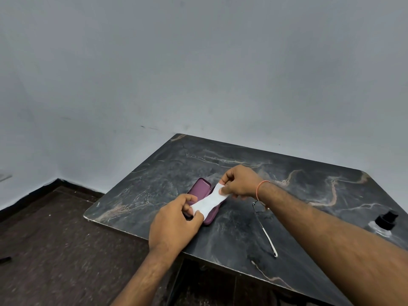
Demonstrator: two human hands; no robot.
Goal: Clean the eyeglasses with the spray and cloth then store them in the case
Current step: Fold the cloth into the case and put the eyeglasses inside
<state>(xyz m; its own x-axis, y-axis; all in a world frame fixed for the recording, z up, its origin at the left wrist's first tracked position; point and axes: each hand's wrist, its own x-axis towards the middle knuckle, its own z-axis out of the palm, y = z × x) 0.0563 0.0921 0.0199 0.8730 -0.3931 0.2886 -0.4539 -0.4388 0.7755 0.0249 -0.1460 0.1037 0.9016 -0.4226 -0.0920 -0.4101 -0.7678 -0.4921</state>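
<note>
A white cloth [208, 202] is stretched between my two hands above a purple glasses case [200, 187] lying on the dark marble table [242, 173]. My left hand [174, 221] pinches the cloth's near end, and my right hand [239, 182] pinches its far end. The eyeglasses [265, 230] lie on the table to the right of the case, partly hidden under my right forearm, one thin temple pointing toward me. A clear spray bottle [383, 224] with a black top stands at the table's right edge.
The table's left edge runs diagonally near the case, with dark floor [55, 239] below it. A grey wall [198, 74] stands behind the table. A small dark object [4, 259] lies on the floor at far left.
</note>
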